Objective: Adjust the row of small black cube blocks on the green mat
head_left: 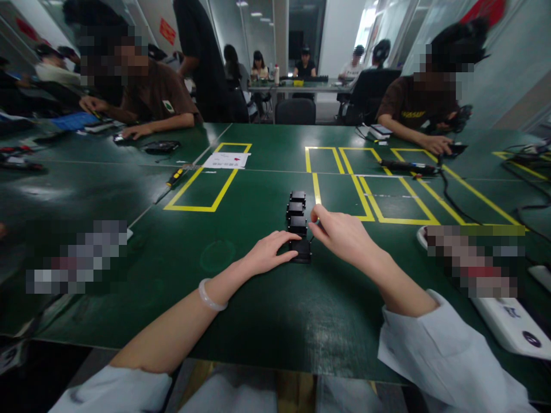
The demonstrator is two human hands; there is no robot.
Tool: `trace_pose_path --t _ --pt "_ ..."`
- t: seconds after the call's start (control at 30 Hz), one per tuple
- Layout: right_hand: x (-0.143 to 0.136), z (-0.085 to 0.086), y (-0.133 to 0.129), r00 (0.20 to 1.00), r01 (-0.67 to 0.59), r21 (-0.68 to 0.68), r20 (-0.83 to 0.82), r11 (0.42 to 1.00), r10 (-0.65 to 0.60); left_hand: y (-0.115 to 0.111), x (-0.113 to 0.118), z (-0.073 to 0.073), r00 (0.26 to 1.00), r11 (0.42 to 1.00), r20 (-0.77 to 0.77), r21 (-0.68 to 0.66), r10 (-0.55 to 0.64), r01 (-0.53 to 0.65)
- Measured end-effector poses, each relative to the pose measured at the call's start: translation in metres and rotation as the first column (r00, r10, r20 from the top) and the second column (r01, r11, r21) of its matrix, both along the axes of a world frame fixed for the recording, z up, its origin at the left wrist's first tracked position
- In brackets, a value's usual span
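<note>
Several small black block-like parts with little knobs on their sides stand in a row on the green table. My left hand (273, 249) steadies the nearest black block (301, 251), its fingers along the far edge and its thumb at the near side. Just to the right, my right hand (338, 232) is closed in a pinch. A thin dark bit shows between its fingertips and that block's right side, too small to name. Beyond lie another black block (297, 225), a further one (295, 209) and the farthest one (298, 197).
Yellow tape outlines (215, 207) mark the green table (258, 321). A white paper (227, 160) and a yellow-black screwdriver (174, 179) lie left. A white power strip (499, 321) is at right, with dark cables (456, 201) beyond. Two people work across the table.
</note>
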State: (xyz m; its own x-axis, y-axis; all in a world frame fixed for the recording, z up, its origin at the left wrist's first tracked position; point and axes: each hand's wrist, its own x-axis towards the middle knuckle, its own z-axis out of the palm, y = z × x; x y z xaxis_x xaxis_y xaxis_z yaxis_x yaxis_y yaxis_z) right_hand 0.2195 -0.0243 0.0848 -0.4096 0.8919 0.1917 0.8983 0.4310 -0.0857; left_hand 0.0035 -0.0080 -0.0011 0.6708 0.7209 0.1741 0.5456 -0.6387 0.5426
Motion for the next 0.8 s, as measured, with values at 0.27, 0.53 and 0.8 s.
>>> trace_pose_path --t 0.27,0.53,0.8 --pt "0.0008 0.0009 -0.0003 1.000 -0.001 -0.008 0.000 1.000 0.001 0.0001 0.0001 -0.0004 1.000 1.000 0.004 0.001 0.007 -0.007" --pt "-0.0009 0.0023 -0.0002 0.999 0.029 -0.030 0.029 0.999 -0.028 0.0004 0.0006 -0.0007 1.000 1.000 0.007 0.002 -0.005 0.005" --pt "0.0000 0.0023 -0.0010 0.999 0.004 -0.020 -0.037 1.000 -0.005 -0.0009 0.0007 0.0022 1.000 1.000 0.000 0.003 -0.004 0.004"
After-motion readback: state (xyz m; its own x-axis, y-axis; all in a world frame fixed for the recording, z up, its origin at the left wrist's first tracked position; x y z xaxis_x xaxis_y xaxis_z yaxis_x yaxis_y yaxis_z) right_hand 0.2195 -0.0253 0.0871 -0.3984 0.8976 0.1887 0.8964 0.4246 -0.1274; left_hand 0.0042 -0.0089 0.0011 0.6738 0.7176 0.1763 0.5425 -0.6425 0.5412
